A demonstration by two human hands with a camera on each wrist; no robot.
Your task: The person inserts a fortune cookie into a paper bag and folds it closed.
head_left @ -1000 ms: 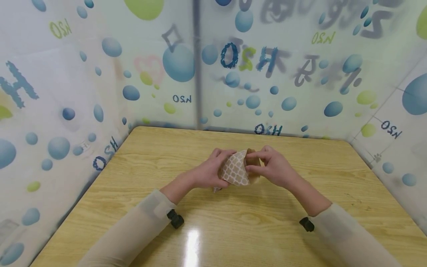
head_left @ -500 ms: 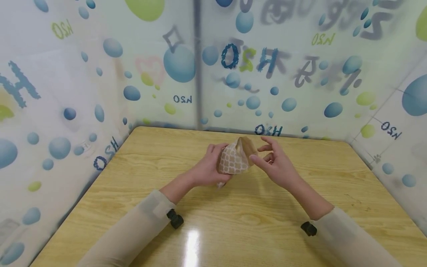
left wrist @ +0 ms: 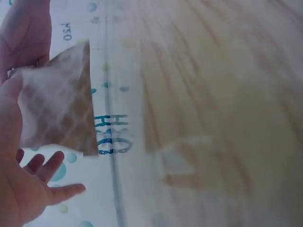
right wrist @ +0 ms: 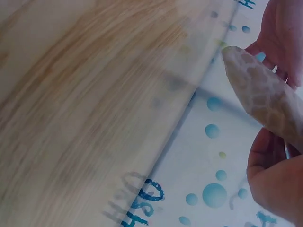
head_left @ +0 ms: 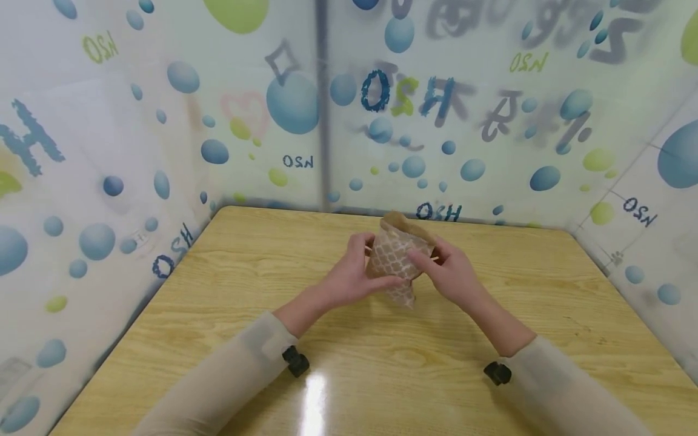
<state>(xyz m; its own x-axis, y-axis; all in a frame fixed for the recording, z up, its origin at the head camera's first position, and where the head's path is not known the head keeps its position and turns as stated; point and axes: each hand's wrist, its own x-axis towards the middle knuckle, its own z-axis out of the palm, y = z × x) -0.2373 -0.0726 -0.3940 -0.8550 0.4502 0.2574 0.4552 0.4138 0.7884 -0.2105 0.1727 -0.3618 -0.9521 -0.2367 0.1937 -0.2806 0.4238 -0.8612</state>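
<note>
A small brown paper bag (head_left: 397,249) with a white lattice print is held up above the table, its open mouth towards the back wall and a pointed tail hanging below. My right hand (head_left: 457,274) pinches its right side, thumb on the printed front and fingers behind. My left hand (head_left: 346,275) is at the left side, thumb stretched along the lower front. In the left wrist view, that left hand (left wrist: 26,196) has its fingers spread and reaching out beside the paper bag (left wrist: 59,106). What the bag contains is hidden.
The wooden table (head_left: 409,357) spreads beneath both arms, with a bright light reflection near its front. Printed curtains (head_left: 463,121) with blue and green bubbles enclose its back and sides. A black wrist camera (head_left: 296,361) sits at the left cuff, another black wrist camera (head_left: 498,373) at the right.
My right hand was at the bag's mouth, moved off it, and now pinches the right side. The bag has turned its mouth upward, away from me. The left hand's fingers have loosened.
</note>
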